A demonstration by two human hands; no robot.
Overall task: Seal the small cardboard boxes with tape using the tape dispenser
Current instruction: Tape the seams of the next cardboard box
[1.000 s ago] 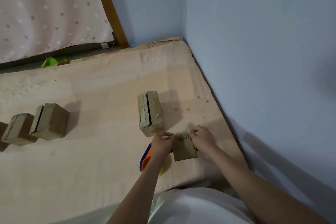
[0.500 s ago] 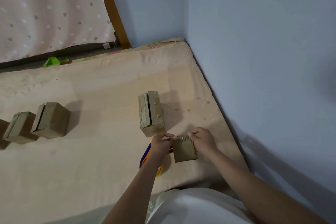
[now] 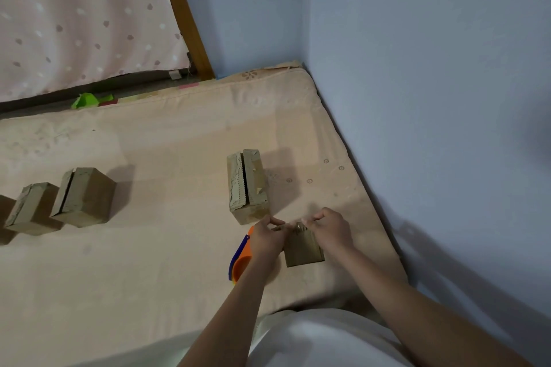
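A small cardboard box (image 3: 303, 250) stands on the mattress (image 3: 155, 271) near its right edge, close to the person. Both hands meet at its top: the left hand (image 3: 266, 238) pinches the upper left rim, the right hand (image 3: 331, 228) pinches the upper right rim. The orange-and-blue tape dispenser (image 3: 240, 259) lies just beside the box, partly under the left wrist. A taller box (image 3: 247, 185) stands just beyond the hands.

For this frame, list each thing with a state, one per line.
Small box: upright on mattress, held at its top by both hands.
Left hand: pinching the box top.
Right hand: pinching the box top.
Tape dispenser: lying under left wrist, unused.
Long box: top seam gaping.
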